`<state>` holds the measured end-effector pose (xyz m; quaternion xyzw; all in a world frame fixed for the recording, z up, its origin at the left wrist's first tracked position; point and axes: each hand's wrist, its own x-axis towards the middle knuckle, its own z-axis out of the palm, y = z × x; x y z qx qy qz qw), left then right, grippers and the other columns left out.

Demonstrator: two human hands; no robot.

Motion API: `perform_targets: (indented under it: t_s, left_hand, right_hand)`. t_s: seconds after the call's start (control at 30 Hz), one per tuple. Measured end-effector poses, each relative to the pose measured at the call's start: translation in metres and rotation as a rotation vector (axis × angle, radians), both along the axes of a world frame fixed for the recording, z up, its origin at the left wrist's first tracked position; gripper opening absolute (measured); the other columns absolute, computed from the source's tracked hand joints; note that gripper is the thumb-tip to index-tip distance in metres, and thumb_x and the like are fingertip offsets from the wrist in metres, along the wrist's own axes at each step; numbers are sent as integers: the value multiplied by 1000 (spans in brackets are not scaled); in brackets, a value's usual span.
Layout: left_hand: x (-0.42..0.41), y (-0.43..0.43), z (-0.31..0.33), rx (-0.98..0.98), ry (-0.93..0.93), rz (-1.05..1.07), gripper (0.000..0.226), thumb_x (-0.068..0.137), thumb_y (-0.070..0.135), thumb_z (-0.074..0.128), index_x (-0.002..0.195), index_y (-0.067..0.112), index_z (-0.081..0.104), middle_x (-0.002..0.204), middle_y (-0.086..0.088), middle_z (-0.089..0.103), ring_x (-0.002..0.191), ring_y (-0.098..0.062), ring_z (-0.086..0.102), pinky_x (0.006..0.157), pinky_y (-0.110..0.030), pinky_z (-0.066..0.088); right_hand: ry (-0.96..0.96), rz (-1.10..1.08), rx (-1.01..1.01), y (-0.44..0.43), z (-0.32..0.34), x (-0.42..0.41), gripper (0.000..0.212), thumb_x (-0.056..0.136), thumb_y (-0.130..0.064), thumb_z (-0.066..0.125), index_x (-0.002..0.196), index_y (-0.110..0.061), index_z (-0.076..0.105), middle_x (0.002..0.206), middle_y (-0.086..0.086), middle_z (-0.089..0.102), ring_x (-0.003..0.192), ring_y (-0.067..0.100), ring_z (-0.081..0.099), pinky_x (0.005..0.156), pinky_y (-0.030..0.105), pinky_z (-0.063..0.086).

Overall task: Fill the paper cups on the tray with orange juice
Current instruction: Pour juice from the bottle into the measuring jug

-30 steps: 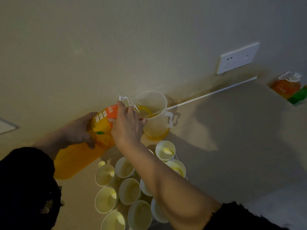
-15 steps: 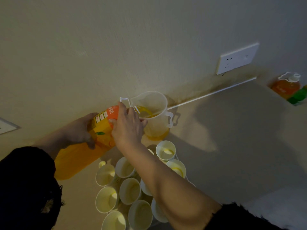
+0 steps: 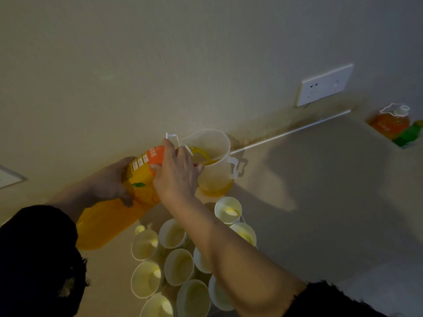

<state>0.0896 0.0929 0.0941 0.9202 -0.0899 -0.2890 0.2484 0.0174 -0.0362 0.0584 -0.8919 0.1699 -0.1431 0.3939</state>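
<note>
From the head camera I see both hands on one big orange juice bottle (image 3: 112,216). The left hand (image 3: 109,181) reaches in from the near left. Its fingers are curled round the middle of the bottle, by the label. The right hand (image 3: 177,172) comes in from the near right and grasps the bottle's top end, with its fingers bent over the neck. Both arms wear black sleeves (image 3: 34,248) pushed back from the wrists.

The bottle is tipped, with its bottom low at the near left and its mouth high over the rim of a clear jug (image 3: 215,177). A thin stream of juice (image 3: 199,154) runs into the jug. The jug stands on the counter (image 3: 320,191), close to the wall (image 3: 206,53), and has a little juice at the bottom.

The paper cups (image 3: 178,266) stand packed together on the near side of the jug, open ends up. The right forearm crosses over them and hides some. I cannot tell if any juice is in them.

On the wall, far right, is a white socket (image 3: 325,84). At the right edge stand another orange bottle (image 3: 390,121) and a green bottle (image 3: 409,133), touching each other, well apart from the cups.
</note>
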Motion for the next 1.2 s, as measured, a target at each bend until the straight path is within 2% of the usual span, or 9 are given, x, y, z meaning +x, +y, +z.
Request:
perform_targets:
  t_s: [0.17, 0.3, 0.63, 0.77, 0.9, 0.97, 1.0, 1.07, 1.2]
  left_hand:
    - [3, 0, 2, -82, -28, -12, 125, 18, 13, 79, 136, 27, 39, 113, -7, 59, 104, -32, 57, 77, -43, 51]
    - [5, 0, 1, -164, -53, 1, 115, 26, 4, 76, 133, 30, 42, 107, -1, 62, 98, -25, 59, 65, -33, 49]
    - [0, 1, 4, -268, -38, 19, 109, 33, -4, 79, 128, 32, 41, 102, 5, 61, 92, -19, 58, 64, -30, 46]
    - [-2, 6, 15, -400, -29, 52, 116, 22, 6, 80, 128, 31, 40, 102, 2, 63, 91, -15, 61, 61, -30, 48]
    - [-2, 14, 22, -566, -19, 134, 125, 18, 13, 79, 133, 30, 36, 108, -1, 62, 94, -20, 61, 65, -35, 50]
    - [-2, 20, 21, -626, -39, 164, 128, 18, 17, 80, 137, 28, 34, 114, -3, 61, 100, -23, 60, 72, -40, 51]
    - [-2, 24, 19, -648, -49, 178, 127, 19, 18, 81, 136, 28, 34, 115, -4, 60, 102, -24, 59, 74, -40, 50]
    - [-2, 28, 13, -677, -71, 202, 125, 21, 19, 82, 135, 29, 33, 116, -3, 59, 105, -23, 58, 75, -40, 50]
    - [1, 34, 2, -696, -115, 211, 128, 24, 22, 86, 139, 27, 31, 121, -4, 59, 109, -22, 57, 78, -37, 50]
  right_hand:
    - [-42, -18, -34, -4, 16, 3, 61, 91, -34, 57, 144, -27, 27, 129, 5, 45, 123, 22, 38, 94, 45, 26]
    - [-71, -36, -66, -5, 25, 6, 60, 89, -32, 57, 143, -26, 30, 129, 5, 46, 123, 22, 39, 95, 46, 26]
    - [-117, -42, -62, -10, 52, 13, 51, 91, -24, 52, 140, -24, 37, 127, 4, 52, 120, 22, 46, 97, 43, 28]
    - [-163, 48, 11, -21, 96, 24, 42, 92, -13, 48, 133, -20, 49, 128, 7, 54, 121, 27, 47, 98, 39, 34]
    - [-233, 139, 377, -22, 146, 46, 33, 94, -7, 44, 118, -12, 65, 127, 7, 61, 119, 25, 53, 99, 33, 41]
    - [-268, 173, 585, -21, 165, 54, 33, 92, 1, 43, 117, -2, 64, 116, 13, 65, 108, 26, 59, 91, 33, 45]
    - [-276, 203, 683, -19, 174, 56, 33, 92, 4, 42, 117, 4, 62, 99, 14, 65, 87, 24, 61, 75, 30, 48]
    - [-251, 242, 825, -12, 187, 61, 31, 93, 3, 40, 118, 11, 56, 68, 7, 48, 49, 12, 40, 44, 22, 31]
    - [-148, 292, 935, 10, 202, 68, 32, 93, 0, 39, 122, 10, 51, 60, 5, 39, 42, 10, 23, 49, 19, 19]
